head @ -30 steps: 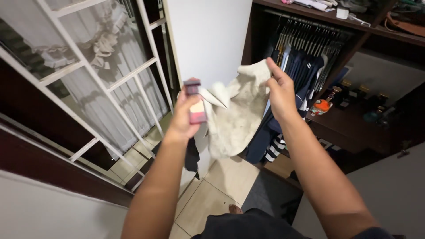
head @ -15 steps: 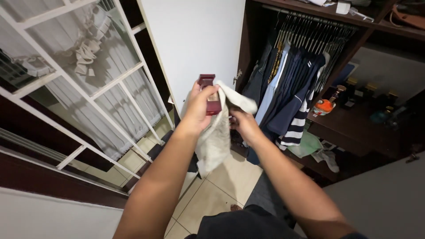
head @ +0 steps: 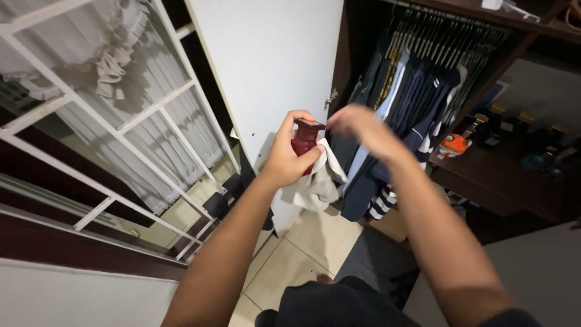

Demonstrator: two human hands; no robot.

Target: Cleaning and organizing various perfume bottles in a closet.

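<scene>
Left hand: the left hand (head: 285, 158) is raised at chest height, fingers curled tight around a dark red bottle (head: 304, 141), thumb side towards the cap.
Bottle: held upright in mid-air, its darker flat cap just above the fingers; only the upper part shows, the rest is hidden in the grip.
Cloth: a pale cloth (head: 315, 184) hangs from the same grip, pressed against the bottle's far side and drooping below the palm; its lower edge hangs free above the floor.
Right hand: the right hand (head: 358, 124) is blurred, just to the right of the bottle cap and slightly above it, fingers loosely spread. It seems to hold nothing, though the blur makes that hard to say for sure.
Gap between hands: narrow; the right hand's fingertips are near the cap but apart from it.
Behind: a white door panel (head: 272, 66) stands directly beyond the bottle, its dark edge close to the right.
Right side: an open wardrobe with a row of hanging clothes (head: 411, 103), and a dark shelf (head: 502, 175) carrying small bottles and an orange item.
Left side: a white window grille (head: 109, 121) with curtains behind it.
Below: beige tiled floor (head: 302, 254), open between the grille and wardrobe.
</scene>
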